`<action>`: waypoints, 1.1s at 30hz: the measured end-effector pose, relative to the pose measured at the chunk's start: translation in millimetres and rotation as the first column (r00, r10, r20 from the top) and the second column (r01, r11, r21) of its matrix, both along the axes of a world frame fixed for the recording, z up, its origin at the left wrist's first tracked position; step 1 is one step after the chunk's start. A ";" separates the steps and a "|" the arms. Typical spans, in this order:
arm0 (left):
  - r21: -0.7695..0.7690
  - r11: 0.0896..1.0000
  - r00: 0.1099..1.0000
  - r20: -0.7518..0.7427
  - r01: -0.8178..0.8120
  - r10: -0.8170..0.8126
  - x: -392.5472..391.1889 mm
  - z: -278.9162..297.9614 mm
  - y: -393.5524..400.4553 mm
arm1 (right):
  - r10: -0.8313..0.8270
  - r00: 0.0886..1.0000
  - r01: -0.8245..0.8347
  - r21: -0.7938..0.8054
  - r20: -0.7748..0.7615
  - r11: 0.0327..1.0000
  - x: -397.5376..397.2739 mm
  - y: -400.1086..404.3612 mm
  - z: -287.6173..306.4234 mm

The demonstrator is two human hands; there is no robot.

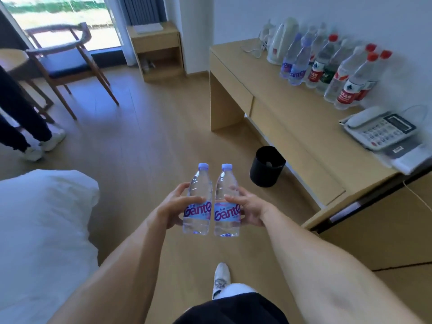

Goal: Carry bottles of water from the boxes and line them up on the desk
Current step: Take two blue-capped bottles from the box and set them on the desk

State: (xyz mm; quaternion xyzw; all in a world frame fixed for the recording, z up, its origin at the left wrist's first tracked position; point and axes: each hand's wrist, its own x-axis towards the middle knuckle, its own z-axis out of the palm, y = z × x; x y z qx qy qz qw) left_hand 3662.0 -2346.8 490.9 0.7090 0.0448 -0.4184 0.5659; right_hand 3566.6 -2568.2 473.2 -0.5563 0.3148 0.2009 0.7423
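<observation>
Two more bottles are on their way to the desk.

You hold one bottle in each hand, out in front of you, above the floor. Your left hand (174,208) has its grip wrapped around the left bottle (197,202), and your right hand (249,206) has its grip wrapped around the right bottle (226,203). Both bottles stand up straight, just beside each other, with purple caps on top. A black bin (266,166) sits on the floor a little ahead, near the desk (292,118). Farther off, at the back of the desk by the wall, a row of bottles (327,66) already stands, some with purple caps and some with red. So part of the job looks done. You have yet to walk over and put these two in the row. No boxes show here, so you cannot tell how many bottles are left.
</observation>
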 end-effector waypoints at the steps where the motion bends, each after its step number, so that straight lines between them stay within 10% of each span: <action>1: -0.010 1.000 1.000 0.004 0.000 0.000 17.4 3.8 -9.5 | 0.002 1.000 -0.002 0.004 0.011 1.000 18.5 -10.1 2.2; 18: -0.125 0.968 0.975 -0.029 0.216 -0.221 249.6 -0.2 -200.7 | -0.253 0.967 0.254 -0.027 0.023 0.967 207.4 -169.8 9.9; 33: -0.365 0.700 0.741 -0.042 0.613 -0.670 401.5 34.7 -394.2 | -0.688 0.714 0.701 -0.141 0.133 0.699 272.0 -261.5 57.7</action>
